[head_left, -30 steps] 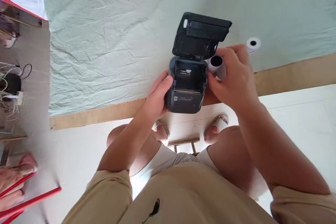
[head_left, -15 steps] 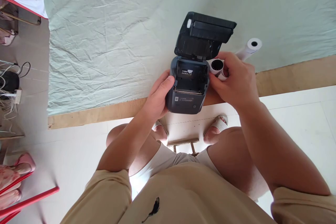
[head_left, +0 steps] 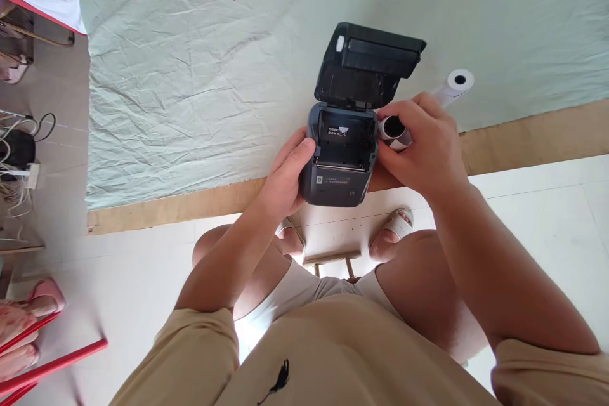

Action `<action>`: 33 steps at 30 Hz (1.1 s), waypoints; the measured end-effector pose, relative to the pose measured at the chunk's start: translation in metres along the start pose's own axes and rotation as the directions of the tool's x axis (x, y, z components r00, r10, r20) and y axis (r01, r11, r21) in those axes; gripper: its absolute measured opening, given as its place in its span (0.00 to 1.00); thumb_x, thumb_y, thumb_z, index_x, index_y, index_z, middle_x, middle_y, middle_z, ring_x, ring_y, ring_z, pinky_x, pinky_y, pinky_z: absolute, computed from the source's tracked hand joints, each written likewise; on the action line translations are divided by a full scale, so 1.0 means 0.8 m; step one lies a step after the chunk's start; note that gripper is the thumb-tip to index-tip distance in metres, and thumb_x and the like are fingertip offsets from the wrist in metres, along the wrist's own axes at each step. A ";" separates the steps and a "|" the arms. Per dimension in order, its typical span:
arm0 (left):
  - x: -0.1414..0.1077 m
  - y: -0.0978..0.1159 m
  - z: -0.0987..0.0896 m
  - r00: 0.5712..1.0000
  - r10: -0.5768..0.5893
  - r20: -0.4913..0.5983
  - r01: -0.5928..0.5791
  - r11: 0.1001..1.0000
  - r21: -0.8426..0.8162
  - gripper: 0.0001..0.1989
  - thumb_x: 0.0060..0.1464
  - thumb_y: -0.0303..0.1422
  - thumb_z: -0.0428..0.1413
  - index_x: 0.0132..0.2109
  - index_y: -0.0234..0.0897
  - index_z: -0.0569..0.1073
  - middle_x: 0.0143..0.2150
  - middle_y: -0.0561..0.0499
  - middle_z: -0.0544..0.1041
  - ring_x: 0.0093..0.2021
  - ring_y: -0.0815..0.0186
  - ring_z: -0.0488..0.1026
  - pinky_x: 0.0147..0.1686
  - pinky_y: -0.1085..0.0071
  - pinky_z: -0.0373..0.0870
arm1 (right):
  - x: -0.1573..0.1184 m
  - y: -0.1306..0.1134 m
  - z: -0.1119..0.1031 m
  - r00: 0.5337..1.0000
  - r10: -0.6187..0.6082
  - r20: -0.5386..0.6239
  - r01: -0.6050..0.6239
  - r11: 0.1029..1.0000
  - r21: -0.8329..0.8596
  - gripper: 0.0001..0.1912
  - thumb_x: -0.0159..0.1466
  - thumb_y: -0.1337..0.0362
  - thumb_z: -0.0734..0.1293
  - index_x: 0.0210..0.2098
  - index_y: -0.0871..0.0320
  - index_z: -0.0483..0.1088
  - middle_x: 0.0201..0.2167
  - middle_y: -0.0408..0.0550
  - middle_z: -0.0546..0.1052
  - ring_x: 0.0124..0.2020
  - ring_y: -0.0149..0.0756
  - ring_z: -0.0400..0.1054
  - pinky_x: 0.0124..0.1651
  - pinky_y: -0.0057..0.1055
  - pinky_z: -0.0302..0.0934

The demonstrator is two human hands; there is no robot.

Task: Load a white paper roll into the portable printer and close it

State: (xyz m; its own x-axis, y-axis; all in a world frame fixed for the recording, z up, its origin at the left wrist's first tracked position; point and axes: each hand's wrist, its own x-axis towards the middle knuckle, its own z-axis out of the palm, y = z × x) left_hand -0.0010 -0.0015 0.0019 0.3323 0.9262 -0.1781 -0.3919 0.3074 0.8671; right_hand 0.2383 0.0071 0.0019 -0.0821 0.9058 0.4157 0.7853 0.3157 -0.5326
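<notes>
A dark portable label printer (head_left: pixel 339 187) is held over the table's near edge, its lid (head_left: pixel 371 66) swung up and its paper bay exposed. Inside the bay shows a small white printed label (head_left: pixel 337 132). My left hand (head_left: pixel 288 174) grips the printer's left side, thumb on top. At the printer's right side, my right hand (head_left: pixel 423 143) is closed around a white paper roll (head_left: pixel 402 139) with a wide dark core. Its fingertips are close to the printer; whether they touch it I cannot tell. Just beyond that hand another white paper roll (head_left: pixel 459 80) stands on the cloth.
A pale green cloth (head_left: pixel 200 76) covers the table, with a bare wooden strip (head_left: pixel 190 203) along its near edge. Cables and a white plug (head_left: pixel 32 176) lie at left. Red bars (head_left: pixel 57 365) and another person's foot (head_left: pixel 45 298) are at lower left.
The paper roll in my right hand has turned slightly, and the fingers have shifted over its top. The printer and my left hand have barely moved.
</notes>
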 end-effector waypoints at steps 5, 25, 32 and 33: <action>0.000 0.000 0.003 1.000 0.002 -0.026 -0.001 1.000 0.018 0.23 0.69 0.57 0.63 0.52 0.43 0.82 0.43 0.49 0.90 0.51 0.52 0.91 0.48 0.59 0.90 | 0.000 0.009 0.002 1.000 0.016 -0.008 -0.016 1.000 -0.001 0.16 0.68 0.60 0.71 0.56 0.49 0.76 0.42 0.50 0.80 0.39 0.45 0.75 0.44 0.45 0.73; -0.002 -0.003 -0.001 0.999 -0.023 -0.045 0.025 0.999 0.037 0.24 0.69 0.59 0.61 0.54 0.45 0.82 0.47 0.48 0.90 0.56 0.49 0.90 0.51 0.56 0.90 | -0.004 -0.002 0.004 0.997 0.027 -0.078 -0.036 0.992 -0.119 0.13 0.68 0.62 0.71 0.52 0.47 0.73 0.46 0.52 0.80 0.43 0.46 0.75 0.43 0.42 0.71; -0.002 -0.003 -0.002 0.999 -0.016 -0.030 0.017 0.999 0.035 0.22 0.70 0.56 0.60 0.53 0.44 0.82 0.49 0.48 0.90 0.56 0.50 0.90 0.50 0.57 0.90 | -0.005 0.012 0.007 0.999 0.009 -0.033 -0.008 0.999 0.035 0.28 0.68 0.61 0.71 0.66 0.46 0.65 0.51 0.52 0.83 0.50 0.48 0.81 0.50 0.46 0.76; -0.002 -0.003 -0.002 1.000 -0.013 -0.023 0.014 0.999 0.032 0.22 0.70 0.56 0.60 0.53 0.44 0.82 0.49 0.48 0.91 0.56 0.50 0.90 0.49 0.58 0.90 | -0.005 0.013 0.008 0.999 0.021 -0.036 -0.019 0.998 0.060 0.28 0.68 0.62 0.71 0.66 0.46 0.65 0.51 0.52 0.83 0.48 0.47 0.82 0.49 0.45 0.76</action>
State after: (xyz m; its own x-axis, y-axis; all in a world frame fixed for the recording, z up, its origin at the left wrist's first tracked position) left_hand -0.0018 -0.0031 -0.0009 0.3176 0.9269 -0.2000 -0.3599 0.3130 0.8789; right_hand 0.2428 0.0086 -0.0100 -0.0432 0.9013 0.4310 0.7488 0.3148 -0.5833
